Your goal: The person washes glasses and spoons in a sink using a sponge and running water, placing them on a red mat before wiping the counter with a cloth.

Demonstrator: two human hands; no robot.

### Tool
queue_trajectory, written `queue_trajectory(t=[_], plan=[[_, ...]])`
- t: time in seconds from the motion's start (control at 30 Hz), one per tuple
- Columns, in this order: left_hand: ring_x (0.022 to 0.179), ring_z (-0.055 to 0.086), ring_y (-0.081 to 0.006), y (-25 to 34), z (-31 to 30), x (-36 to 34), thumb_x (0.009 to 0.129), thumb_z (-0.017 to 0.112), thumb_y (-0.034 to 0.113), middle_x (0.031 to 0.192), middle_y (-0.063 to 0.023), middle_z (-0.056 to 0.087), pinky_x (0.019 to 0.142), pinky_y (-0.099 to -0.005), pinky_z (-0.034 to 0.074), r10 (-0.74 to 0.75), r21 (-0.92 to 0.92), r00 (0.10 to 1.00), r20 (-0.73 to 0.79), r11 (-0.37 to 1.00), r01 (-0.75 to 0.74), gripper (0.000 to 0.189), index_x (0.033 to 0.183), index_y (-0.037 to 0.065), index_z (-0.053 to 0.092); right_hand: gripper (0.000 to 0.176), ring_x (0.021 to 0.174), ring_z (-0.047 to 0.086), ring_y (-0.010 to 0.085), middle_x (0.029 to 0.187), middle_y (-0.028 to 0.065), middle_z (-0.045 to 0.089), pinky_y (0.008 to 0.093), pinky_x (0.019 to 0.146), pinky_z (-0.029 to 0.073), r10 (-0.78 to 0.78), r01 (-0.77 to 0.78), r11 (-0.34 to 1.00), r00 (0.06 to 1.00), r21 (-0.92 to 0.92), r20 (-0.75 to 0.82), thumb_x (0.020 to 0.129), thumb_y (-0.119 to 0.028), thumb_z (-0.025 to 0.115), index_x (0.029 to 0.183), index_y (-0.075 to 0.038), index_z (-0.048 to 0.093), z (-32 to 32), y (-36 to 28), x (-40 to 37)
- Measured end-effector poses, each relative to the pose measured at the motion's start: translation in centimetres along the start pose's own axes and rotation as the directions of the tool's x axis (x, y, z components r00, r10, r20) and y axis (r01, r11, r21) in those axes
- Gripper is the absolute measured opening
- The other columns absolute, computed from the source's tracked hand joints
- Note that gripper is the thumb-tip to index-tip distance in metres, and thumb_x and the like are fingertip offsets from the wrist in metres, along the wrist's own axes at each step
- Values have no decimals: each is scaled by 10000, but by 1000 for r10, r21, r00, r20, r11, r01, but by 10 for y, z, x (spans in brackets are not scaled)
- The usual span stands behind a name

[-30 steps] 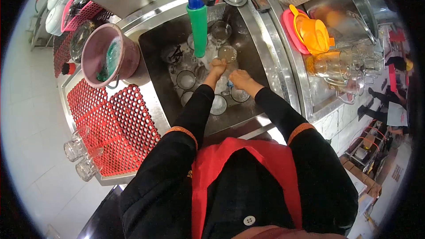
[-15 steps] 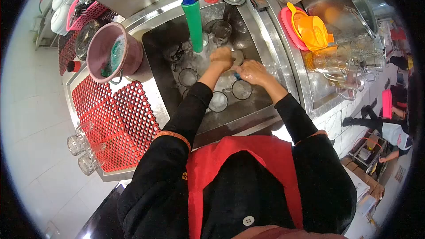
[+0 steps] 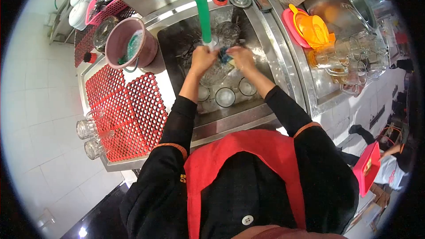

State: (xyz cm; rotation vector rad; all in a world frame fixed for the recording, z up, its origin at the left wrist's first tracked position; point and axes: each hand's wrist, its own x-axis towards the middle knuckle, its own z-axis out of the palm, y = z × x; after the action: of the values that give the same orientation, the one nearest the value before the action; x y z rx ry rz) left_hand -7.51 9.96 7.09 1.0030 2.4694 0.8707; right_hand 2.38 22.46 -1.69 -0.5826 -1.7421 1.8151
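Both hands are over the metal sink (image 3: 208, 119), below the green hose (image 3: 203, 20) on the tap. My left hand (image 3: 204, 58) is closed beside the hose's lower end; what it holds is too small to name. My right hand (image 3: 241, 58) is closed on a dark blue scrubber (image 3: 224, 55), which lies between the two hands. Glass mugs stand in the sink nearer my body, among them one mug (image 3: 225, 97) in the middle and another (image 3: 247, 87) to its right. Splashing water blurs the items behind my hands.
A pink bucket (image 3: 131, 46) with green suds stands left of the sink, behind red mats (image 3: 126, 110). Two glass mugs (image 3: 92, 139) lie at the mats' left edge. Orange containers (image 3: 312, 28) and several glass mugs (image 3: 349, 59) are at right. A person holds a pink tray (image 3: 367, 168).
Both hands have moved away from my body, up to the hose's end. The blue scrubber moved with them. At far right, the pink tray and the person holding it have come nearer.
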Motion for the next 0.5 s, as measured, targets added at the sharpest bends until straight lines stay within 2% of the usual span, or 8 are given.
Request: queue_trajectory(t=[0.03, 0.07, 0.13, 0.2, 0.27, 0.33, 0.37, 0.5], plan=[[474, 473, -91, -4, -9, -3, 712, 606, 219, 501, -69, 518, 449, -291, 382, -151, -296, 987, 59, 941, 162, 223, 651, 6, 628, 116, 776, 570, 316, 793, 154, 607, 345, 718, 454, -215, 354, 721, 932, -596, 293, 690, -64, 526, 742, -28, 623, 13, -66, -19], [474, 473, -91, -5, -17, -5, 712, 606, 219, 501, -69, 518, 449, -291, 382, -152, -296, 987, 52, 941, 161, 223, 651, 6, 628, 116, 776, 570, 316, 793, 154, 607, 345, 718, 454, -219, 360, 720, 929, -593, 298, 690, -64, 526, 742, -28, 623, 20, -82, -23], [460, 357, -54, -6, -29, -14, 708, 614, 226, 435, -42, 413, 433, -259, 331, -30, -531, 990, 136, 842, 98, 230, 627, 12, 635, 137, 808, 566, 310, 783, 163, 605, 337, 784, 441, 44, 708, 488, 564, -510, 825, 696, -72, 513, 746, -41, 637, 30, -94, -32], [443, 379, -38, -3, -34, -19, 770, 594, 204, 443, 23, 432, 399, -240, 304, 85, -527, 989, 123, 850, -7, 267, 621, -16, 613, 151, 841, 560, 292, 810, 149, 603, 329, 806, 427, 84, 715, 512, 509, -475, 857, 717, -95, 515, 811, -53, 626, 29, -79, -31], [410, 423, -85, 2, -28, -20, 750, 608, 229, 449, -46, 492, 410, -261, 343, 349, -259, 936, 43, 909, -327, 265, 629, -7, 617, 177, 874, 554, 274, 837, 135, 602, 321, 828, 413, 119, 720, 536, 451, -440, 884, 739, -119, 517, 877, -65, 615, 37, -51, -28], [444, 511, -280, 33, -31, -37, 721, 620, 288, 523, -156, 510, 442, -310, 401, 378, -34, 924, -61, 924, -380, 271, 608, 42, 620, 234, 903, 532, 202, 897, 69, 574, 300, 819, 408, -333, 603, 775, 643, -187, 690, 789, -164, 515, 1000, -66, 530, 51, -9, -27], [499, 538, -294, 35, -27, -43, 716, 613, 326, 542, -156, 529, 475, -343, 420, 349, 40, 934, -69, 937, -347, 269, 644, 68, 636, 299, 894, 500, 139, 929, 22, 527, 282, 779, 410, -302, 291, 948, 696, 128, 651, 817, -210, 513, 1063, -53, 446, 58, -11, -30], [558, 563, -318, 18, -23, -37, 727, 605, 330, 565, -166, 546, 497, -375, 437, 302, 69, 933, -196, 953, -294, 244, 674, 94, 639, 265, 877, 499, 125, 902, 32, 535, 285, 741, 411, 125, -67, 991, 791, -118, 599, 797, -222, 538, 987, -43, 489, 60, -56, -25]])
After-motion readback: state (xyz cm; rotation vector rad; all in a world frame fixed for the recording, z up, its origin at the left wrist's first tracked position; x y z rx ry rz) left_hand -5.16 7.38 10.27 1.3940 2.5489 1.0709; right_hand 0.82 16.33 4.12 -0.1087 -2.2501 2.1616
